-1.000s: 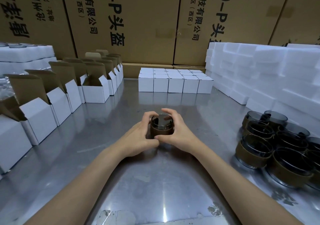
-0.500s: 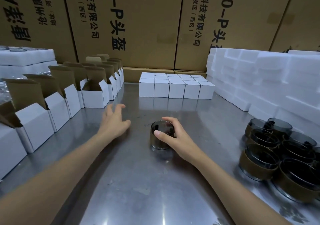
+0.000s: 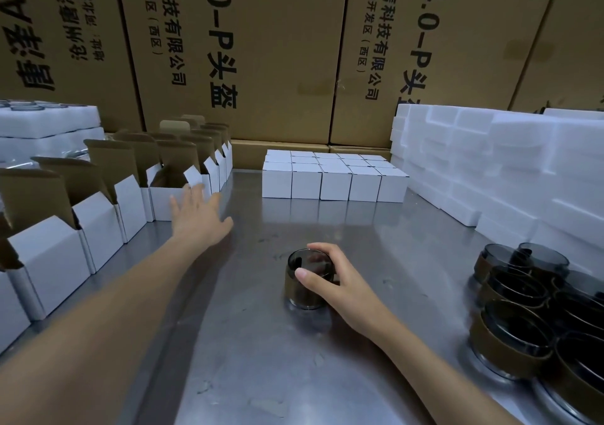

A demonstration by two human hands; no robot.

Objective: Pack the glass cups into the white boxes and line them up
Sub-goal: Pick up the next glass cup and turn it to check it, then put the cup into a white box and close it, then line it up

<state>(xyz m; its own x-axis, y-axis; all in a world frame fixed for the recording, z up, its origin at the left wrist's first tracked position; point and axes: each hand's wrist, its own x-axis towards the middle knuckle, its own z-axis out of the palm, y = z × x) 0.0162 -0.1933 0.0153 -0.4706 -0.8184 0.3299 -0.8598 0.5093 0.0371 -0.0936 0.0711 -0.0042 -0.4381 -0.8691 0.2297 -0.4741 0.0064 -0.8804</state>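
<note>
**Inspector A:** State of the grip?

**Inspector B:** The right hand was curled round a smoked glass cup, thumb on its near side, fingers wrapped behind. The cup stood upright on the steel table, centre foreground. The left hand was spread, fingers straight, holding nothing, its fingertips at the front of an open white box.

**Inspector A:** Other stock?

**Inspector B:** A row of open boxes ran along the left; a block of closed white boxes stood lined up at the back. More cups with brown sleeves were heaped at the right, before stacked white foam.

**Inspector A:** Markings?

**Inspector B:** The brown cartons behind bore vertical print: "4.0-P头盔", "信科技有限公司" and "(西区)". The leftmost carton's text was inverted; I could not read it reliably.
</note>
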